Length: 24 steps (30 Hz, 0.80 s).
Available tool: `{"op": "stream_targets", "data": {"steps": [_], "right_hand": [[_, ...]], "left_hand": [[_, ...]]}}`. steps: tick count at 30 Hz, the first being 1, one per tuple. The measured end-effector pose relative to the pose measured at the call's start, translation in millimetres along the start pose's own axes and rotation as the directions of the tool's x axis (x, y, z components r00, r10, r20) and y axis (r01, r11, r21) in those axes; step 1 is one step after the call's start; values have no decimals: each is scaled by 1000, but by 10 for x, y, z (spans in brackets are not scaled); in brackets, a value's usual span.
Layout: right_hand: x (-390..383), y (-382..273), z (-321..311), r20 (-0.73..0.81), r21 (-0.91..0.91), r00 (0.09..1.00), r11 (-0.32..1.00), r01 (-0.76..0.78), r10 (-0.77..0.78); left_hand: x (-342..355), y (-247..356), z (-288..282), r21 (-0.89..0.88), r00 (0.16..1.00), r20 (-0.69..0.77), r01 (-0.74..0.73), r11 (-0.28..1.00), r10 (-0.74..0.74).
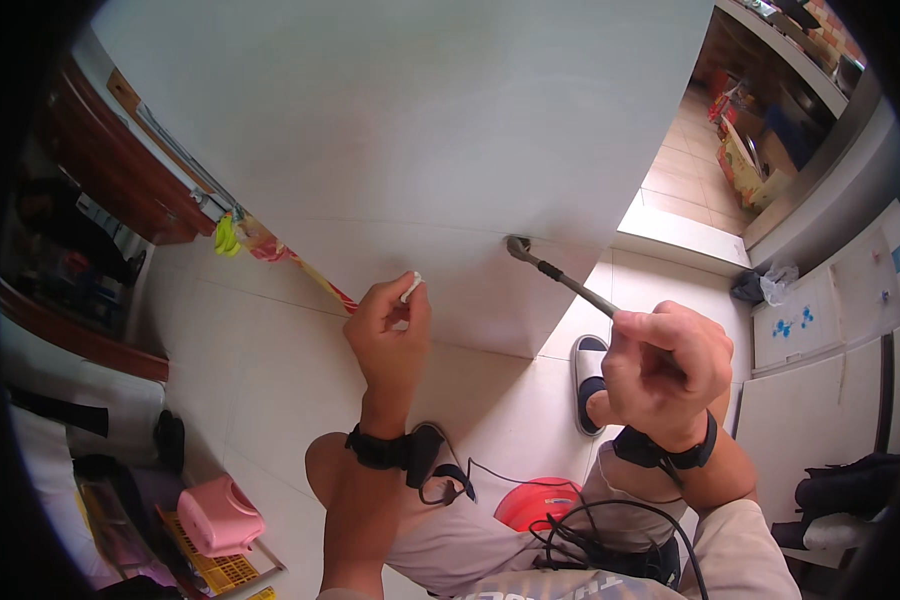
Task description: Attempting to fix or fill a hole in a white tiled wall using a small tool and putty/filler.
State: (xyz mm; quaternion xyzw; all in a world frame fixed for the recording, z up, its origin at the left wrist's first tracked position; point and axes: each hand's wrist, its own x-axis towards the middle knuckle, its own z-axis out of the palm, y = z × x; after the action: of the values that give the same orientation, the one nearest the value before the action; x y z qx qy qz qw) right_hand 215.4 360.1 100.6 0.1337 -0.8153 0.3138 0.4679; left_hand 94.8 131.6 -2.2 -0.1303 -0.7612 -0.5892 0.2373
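Observation:
My right hand [665, 365] is closed around the grey handle of a hammer [578, 290], which has a black band below its dark, rounded head. The hammer's head is up against, or just in front of, a broad white wall-like surface [420, 120]; whether they touch I cannot tell. My left hand [385, 320] pinches a small white piece [411, 288] between thumb and fingers, in front of the same surface. What that piece is does not show clearly. Black straps circle both wrists.
A red-and-white strip [320, 284] and a yellow-green hanging item [227, 236] line the surface's left edge. A pink container [222, 515] stands lower left. Between my legs are a red round object [538, 503] and black cables [580, 553]. A white cabinet [820, 320] stands right.

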Motion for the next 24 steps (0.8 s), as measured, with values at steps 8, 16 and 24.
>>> {"op": "stream_targets", "data": {"steps": [8,16,24], "right_hand": [[-3,29,14,60,19,998,1000,24,-26],[-10,182,-72,126,-7,991,999,47,-46],[22,245,-187,213,10,970,993,116,-115]], "left_hand": [[-8,94,214,-112,979,117,-156,981,169],[10,214,409,-131,960,134,-227,965,244],[15,273,449,-113,948,107,-287,951,299]]}}
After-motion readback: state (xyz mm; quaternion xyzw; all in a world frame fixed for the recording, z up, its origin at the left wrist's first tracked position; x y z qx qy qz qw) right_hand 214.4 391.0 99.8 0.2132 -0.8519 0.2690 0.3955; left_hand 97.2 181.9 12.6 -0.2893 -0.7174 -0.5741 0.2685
